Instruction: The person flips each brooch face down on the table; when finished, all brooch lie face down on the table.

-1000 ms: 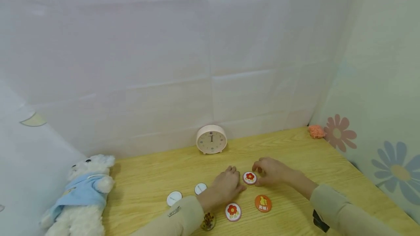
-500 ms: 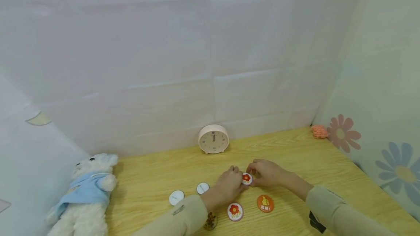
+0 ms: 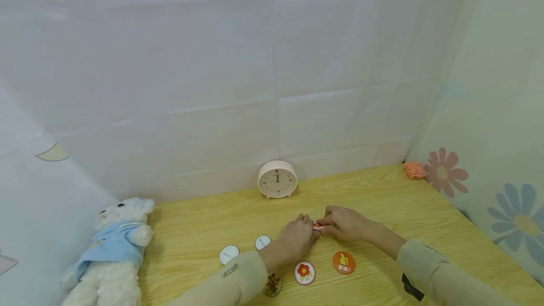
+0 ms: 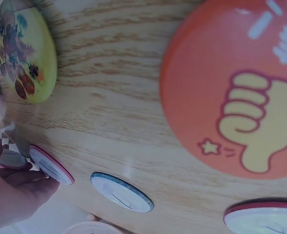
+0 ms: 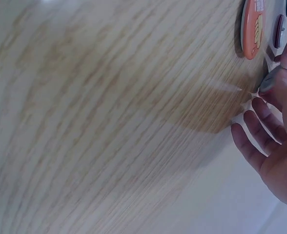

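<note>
A round pin badge (image 3: 317, 226) with a red flower stands tilted, nearly edge-on, between my two hands. My right hand (image 3: 346, 224) pinches its right side between thumb and fingers. My left hand (image 3: 296, 236) holds the opposite side, its fingers partly hiding the badge. In the right wrist view the other fingers of my right hand (image 5: 280, 151) spread away from the pinch. In the left wrist view a hand (image 4: 19, 195) has its fingers close behind a back-up badge (image 4: 51, 165). Nearer me lie another flower badge (image 3: 305, 273) and an orange thumbs-up badge (image 3: 344, 262).
Two badges lie back-up to the left, a larger one (image 3: 229, 254) and a smaller one (image 3: 263, 242). A sunflower-picture badge (image 3: 273, 285) is beside my left sleeve. A clock (image 3: 277, 180), a plush bear (image 3: 116, 249) and pink yarn (image 3: 414, 170) stand around the wooden table (image 3: 191, 221).
My right hand has moved left and taken hold of the flower badge. The badge has shifted left against my left hand and tipped from flat to nearly edge-on.
</note>
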A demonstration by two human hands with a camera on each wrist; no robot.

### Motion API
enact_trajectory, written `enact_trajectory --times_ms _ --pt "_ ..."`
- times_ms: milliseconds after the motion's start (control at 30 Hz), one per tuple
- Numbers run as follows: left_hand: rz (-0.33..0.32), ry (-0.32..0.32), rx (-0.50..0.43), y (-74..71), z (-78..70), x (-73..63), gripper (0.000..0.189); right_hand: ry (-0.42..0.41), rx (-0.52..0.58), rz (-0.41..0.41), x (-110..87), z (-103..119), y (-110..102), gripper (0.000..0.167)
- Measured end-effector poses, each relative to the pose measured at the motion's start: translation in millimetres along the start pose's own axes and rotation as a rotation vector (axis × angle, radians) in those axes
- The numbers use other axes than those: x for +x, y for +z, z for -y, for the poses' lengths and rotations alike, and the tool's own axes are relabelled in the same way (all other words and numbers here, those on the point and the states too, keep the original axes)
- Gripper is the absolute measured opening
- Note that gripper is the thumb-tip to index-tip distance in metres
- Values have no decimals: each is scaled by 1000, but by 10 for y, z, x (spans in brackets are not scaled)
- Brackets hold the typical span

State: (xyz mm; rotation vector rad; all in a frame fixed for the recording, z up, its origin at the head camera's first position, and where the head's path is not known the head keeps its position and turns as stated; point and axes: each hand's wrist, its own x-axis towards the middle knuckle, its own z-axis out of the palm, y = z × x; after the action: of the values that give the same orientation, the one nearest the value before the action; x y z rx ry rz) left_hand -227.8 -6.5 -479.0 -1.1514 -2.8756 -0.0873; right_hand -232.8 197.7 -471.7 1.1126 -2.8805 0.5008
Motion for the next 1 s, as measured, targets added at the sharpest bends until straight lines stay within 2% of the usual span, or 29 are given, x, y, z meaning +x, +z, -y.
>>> enact_trajectory --times_ms 200,367,500,800,900,1000 --pt "-17 -1 -11 5 9 8 29 1 -12 -27 13 3 -2 26" --pt "-19 -27 -49 0 0 30 22 -21 -64 -120 35 28 36 18" --pt "-17 -42 -74 9 -9 35 25 -18 -97 -163 46 32 91 16" --pt "-46 -65 -94 12 -24 28 39 9 -47 -229 34 -20 155 13" --pt "-40 -61 -75 22 -28 25 36 -7 -44 -247 17 -24 150 12" --pt "-31 -56 -23 39 -31 32 40 -25 -36 -230 7 -29 132 19"
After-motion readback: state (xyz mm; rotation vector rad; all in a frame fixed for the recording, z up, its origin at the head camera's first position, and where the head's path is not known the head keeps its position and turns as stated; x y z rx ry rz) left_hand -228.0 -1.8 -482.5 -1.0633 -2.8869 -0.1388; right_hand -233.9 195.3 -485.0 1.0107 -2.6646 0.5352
